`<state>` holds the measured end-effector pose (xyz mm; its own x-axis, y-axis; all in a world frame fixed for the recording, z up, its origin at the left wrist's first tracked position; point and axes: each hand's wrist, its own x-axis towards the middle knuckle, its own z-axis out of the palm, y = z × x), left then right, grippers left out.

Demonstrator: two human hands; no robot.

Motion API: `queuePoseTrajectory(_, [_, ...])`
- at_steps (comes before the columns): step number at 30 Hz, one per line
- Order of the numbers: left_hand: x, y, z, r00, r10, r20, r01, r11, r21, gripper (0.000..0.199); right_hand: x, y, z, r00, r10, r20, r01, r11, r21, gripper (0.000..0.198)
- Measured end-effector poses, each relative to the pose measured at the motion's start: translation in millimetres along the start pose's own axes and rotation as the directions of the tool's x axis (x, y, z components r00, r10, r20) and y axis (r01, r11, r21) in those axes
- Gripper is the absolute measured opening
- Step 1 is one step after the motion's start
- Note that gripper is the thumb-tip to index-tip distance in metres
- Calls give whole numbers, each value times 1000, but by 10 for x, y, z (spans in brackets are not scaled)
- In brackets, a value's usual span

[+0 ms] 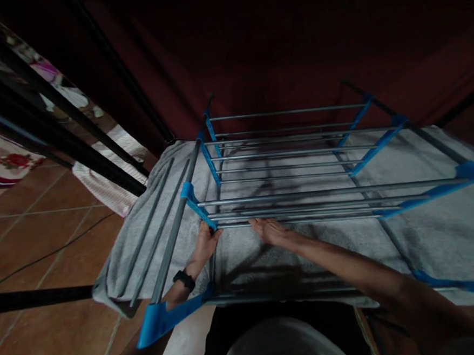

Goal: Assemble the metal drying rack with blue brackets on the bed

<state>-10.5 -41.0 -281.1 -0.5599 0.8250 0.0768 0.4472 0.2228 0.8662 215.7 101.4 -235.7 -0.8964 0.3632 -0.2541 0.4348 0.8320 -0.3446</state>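
A drying rack (327, 192) of grey metal rods and blue plastic brackets stands on a grey blanket in front of me. My left hand (204, 244), with a dark watch at the wrist, grips the lower end of a blue bracket (197, 206) where the rods meet it. Its fingertips are partly hidden behind the bracket. To the right of it, my right hand (268, 230) has its fingers bent over the lowest rod (325, 219) of the same tier. Two thin grey rods (153, 232) lie on the blanket at the left, outside the rack's upright.
The grey blanket (307, 248) covers the surface under the rack. Dark red cloth (272, 45) hangs behind. Black metal bars (55, 130) slant across the left, over a tiled floor (34, 245) with a cable (63, 246). A striped cloth (110, 170) lies beside the blanket.
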Motion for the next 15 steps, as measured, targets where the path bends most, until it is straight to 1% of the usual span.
queuePoseTrajectory(3, [12,-9,4,999,13,-36,-12,999,37,25,2,-2,-20,1000,-3,7,3,999,34,35])
queuePoseTrajectory(6, [17,-21,21,999,20,-46,-20,1000,-18,28,12,-16,-39,1000,21,-11,-21,999,35,35])
queuePoseTrajectory(9, [25,-40,46,998,36,-50,-39,998,-52,28,24,-28,-57,1000,20,2,-20,999,35,34])
queuePoseTrajectory(12, [31,-53,57,996,62,-61,-64,997,-39,26,34,-27,-63,1000,11,15,-12,999,50,32])
queuePoseTrajectory(15, [28,-56,50,996,62,-67,-63,998,-15,21,42,-16,-56,999,45,13,-46,995,83,34])
